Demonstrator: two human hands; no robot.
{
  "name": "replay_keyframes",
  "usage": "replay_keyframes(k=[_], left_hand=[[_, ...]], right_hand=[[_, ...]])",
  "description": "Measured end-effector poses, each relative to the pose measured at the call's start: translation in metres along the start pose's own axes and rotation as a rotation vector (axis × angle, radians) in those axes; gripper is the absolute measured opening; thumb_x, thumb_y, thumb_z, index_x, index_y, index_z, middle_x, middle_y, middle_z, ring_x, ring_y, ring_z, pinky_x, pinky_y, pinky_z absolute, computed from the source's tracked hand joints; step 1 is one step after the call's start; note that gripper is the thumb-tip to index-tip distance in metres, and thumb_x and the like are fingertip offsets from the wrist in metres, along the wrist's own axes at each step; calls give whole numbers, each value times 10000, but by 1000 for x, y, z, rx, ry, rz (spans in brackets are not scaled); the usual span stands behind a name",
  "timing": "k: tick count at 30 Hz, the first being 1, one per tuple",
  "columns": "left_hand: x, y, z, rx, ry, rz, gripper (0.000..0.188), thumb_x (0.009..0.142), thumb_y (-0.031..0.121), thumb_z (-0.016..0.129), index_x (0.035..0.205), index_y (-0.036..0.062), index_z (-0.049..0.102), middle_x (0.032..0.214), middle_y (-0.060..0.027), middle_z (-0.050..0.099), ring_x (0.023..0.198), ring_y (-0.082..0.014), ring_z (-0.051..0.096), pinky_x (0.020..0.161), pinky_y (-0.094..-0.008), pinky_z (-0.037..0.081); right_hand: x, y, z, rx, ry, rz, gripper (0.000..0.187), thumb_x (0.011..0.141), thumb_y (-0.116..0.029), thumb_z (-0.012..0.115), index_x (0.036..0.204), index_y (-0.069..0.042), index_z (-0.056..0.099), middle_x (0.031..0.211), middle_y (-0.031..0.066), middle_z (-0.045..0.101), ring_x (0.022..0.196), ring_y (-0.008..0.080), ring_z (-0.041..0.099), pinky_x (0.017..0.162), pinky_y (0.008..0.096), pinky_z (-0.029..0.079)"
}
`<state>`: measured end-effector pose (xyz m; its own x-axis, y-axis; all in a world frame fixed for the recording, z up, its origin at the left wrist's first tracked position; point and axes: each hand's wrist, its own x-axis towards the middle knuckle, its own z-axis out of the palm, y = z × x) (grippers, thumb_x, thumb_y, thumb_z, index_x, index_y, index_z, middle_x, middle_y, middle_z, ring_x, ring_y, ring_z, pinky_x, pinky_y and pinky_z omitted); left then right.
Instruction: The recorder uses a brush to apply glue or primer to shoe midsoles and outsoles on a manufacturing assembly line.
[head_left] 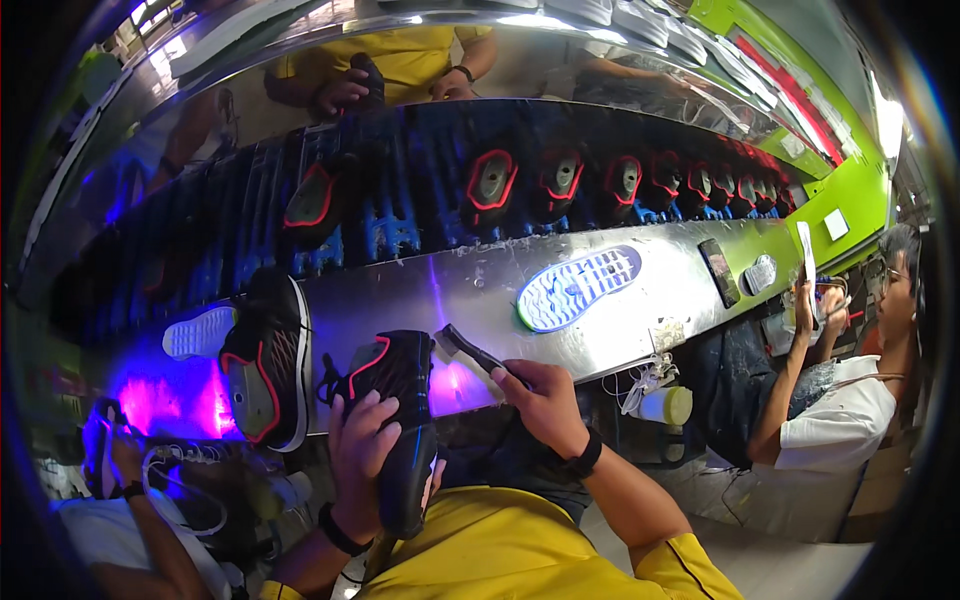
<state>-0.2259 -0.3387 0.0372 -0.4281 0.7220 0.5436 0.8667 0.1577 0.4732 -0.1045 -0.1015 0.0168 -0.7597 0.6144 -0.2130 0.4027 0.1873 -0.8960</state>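
Note:
My left hand grips a black shoe upper with a grey, red-edged opening, tilted in front of my yellow shirt. In my right hand is a dark-handled brush with pale bristles, its head just right of the upper and apart from my left hand. Left of the upper, a black shoe with a white sole lies on the metal bench. A white patterned outsole rests on the bench to the right, and another white sole sits at the far left under purple light.
Behind the bench runs a dark conveyor carrying several black uppers. A dark block and a small sole lie at right. A yellowish pot hangs by the bench's front edge. Co-workers sit at right and left.

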Motion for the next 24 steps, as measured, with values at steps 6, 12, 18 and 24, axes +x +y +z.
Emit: replay_keyframes(k=[6, 12, 18, 24], left_hand=[[-17, -6, 1, 87, -49, 13, 902, 805, 361, 870, 1481, 71, 348, 1411, -193, 533, 1347, -430, 543, 1217, -730, 281], [-21, -4, 4, 44, 15, -39, 793, 795, 306, 904, 1384, 95, 418, 1376, -155, 582, 1332, -390, 573, 1227, -726, 268], [-24, -5, 6, 48, 34, -49, 790, 795, 303, 908, 1385, 95, 425, 1372, -154, 585, 1329, -397, 574, 1217, -729, 287], [-30, -9, 6, 89, -9, 13, 928, 804, 334, 890, 1499, 57, 340, 1437, -197, 508, 1390, -428, 500, 1226, -715, 280]], right_hand=[[12, 13, 19, 35, -21, -7, 313, 1056, -248, 684, 1051, 56, 759, 722, -6, 637, 686, 60, 541, 605, 270, 428], [-3, 25, 33, 131, -7, -68, 292, 1024, -259, 701, 1073, 20, 773, 681, 166, 645, 569, 195, 569, 571, 375, 451], [-32, 19, 28, 216, -143, -35, 276, 1039, -220, 696, 1092, 43, 764, 730, 111, 687, 630, 113, 545, 588, 322, 447], [-46, 4, 17, 205, -185, -40, 270, 1050, -221, 674, 1083, 31, 767, 760, 144, 690, 655, 141, 574, 624, 328, 474]])
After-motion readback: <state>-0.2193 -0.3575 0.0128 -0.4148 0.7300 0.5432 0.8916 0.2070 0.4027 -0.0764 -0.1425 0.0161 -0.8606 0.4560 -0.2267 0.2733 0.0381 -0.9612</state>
